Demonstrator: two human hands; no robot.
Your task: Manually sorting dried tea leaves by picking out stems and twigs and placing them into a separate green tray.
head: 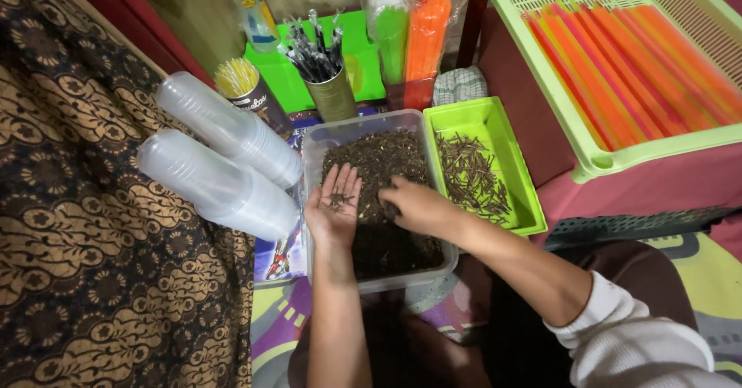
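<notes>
Now the left hand [334,202] lies flat, cupping a few dark sticks; right hand [413,206] pinches into the clear tub [313,144] (still heaped), green tray [525,202] partly filled.

Clear plastic tub [325,142], rectangular, centre of scene, near-full of dark crumbly loose material [379,164], long side running near to far. Small pile of dark twig-like bits [338,199] on upturned palm above tub's left rim. Lime-green tray [516,178] touching tub's right side, holding scattered thin dark sticks [471,175].
</notes>
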